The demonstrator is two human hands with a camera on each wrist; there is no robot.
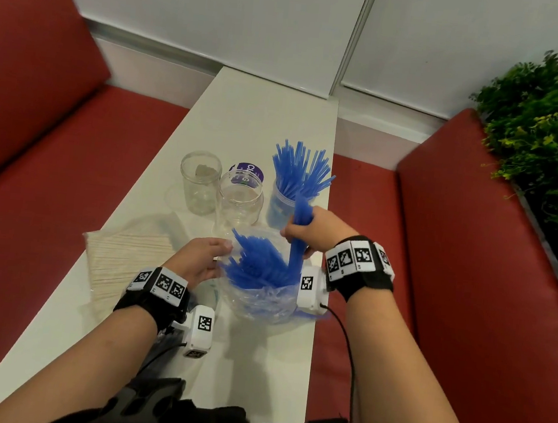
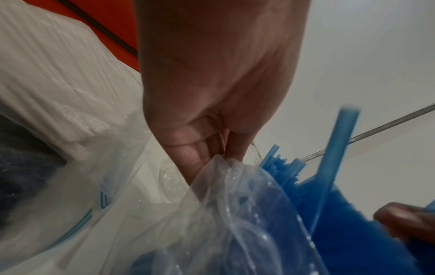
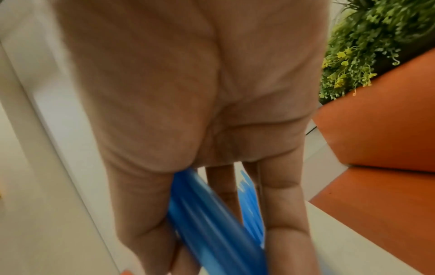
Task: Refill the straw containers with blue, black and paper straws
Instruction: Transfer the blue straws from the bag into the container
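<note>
Blue straws (image 1: 300, 227) stand in a bunch in the right hand (image 1: 317, 231), whose fingers and thumb curl round them just above the clear bag (image 1: 261, 299); the right wrist view shows the bunch (image 3: 212, 228) crossing the palm (image 3: 188, 93), blurred. The bunch's lower ends are level with the bag's mouth. The left hand (image 1: 198, 259) pinches the bag's rim on the left; the left wrist view shows thumb and fingers (image 2: 195, 148) nipped on the plastic (image 2: 226, 195). More blue straws (image 1: 258, 264) fan out of the bag's opening, pointing up and left. The bag sits on the white table (image 1: 246, 111), close to its right edge.

Just behind the right hand stands a jar (image 1: 279, 208) already holding blue straws (image 1: 301, 167), their tips spread wide. To its left are two clear jars, touching or nearly so: a nearer one (image 1: 239, 198) and a farther one (image 1: 199, 182). A purple lid (image 1: 247, 170) lies behind the nearer jar. These jars stand between the hands and the far end of the table.

Left of the left hand lies a flat pack of paper straws (image 1: 124, 257), reaching the table's left edge. A second bag with dark contents (image 2: 21, 167) lies under the left wrist; what it holds is unclear.

Red benches (image 1: 54, 139) flank the table, and green plants (image 1: 547, 136) rise behind the right one.
</note>
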